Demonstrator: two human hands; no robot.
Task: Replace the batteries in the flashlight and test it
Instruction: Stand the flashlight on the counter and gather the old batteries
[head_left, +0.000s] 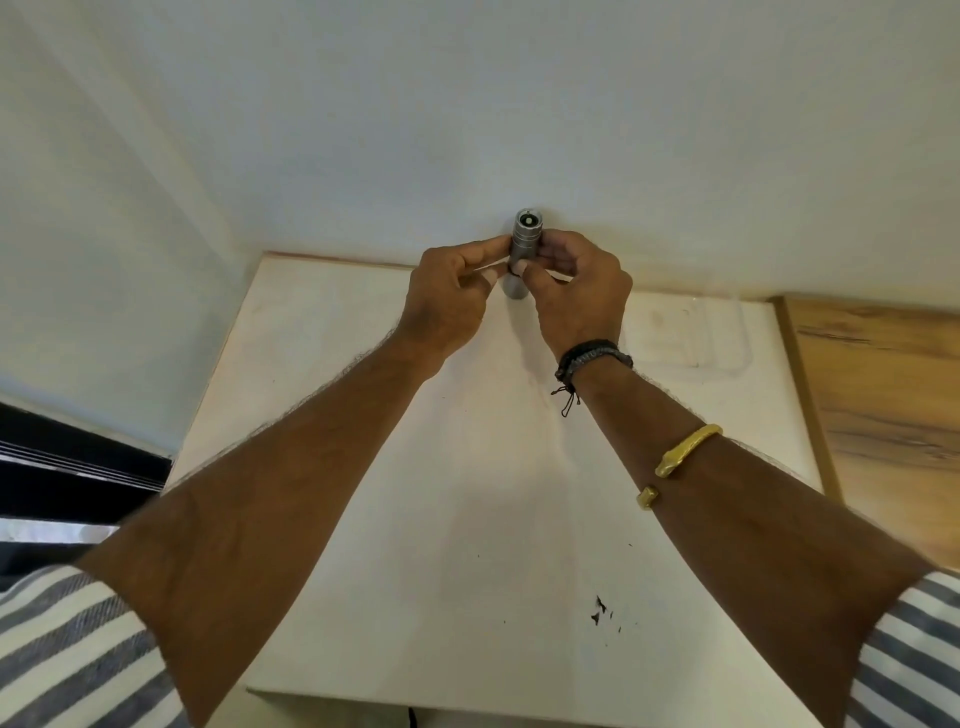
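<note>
Flashlight, a small rigid metal tube, likely light and slick, sits end-up over the worktop, your left hand pinching its barrel, your right hand gripping opposite; hold the ribbed head.

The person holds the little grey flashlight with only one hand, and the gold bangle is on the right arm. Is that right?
Not quite. The head view shows both hands on it: the left hand and the right hand each pinch the flashlight. The gold bangle is on the right arm, as you said.
</note>
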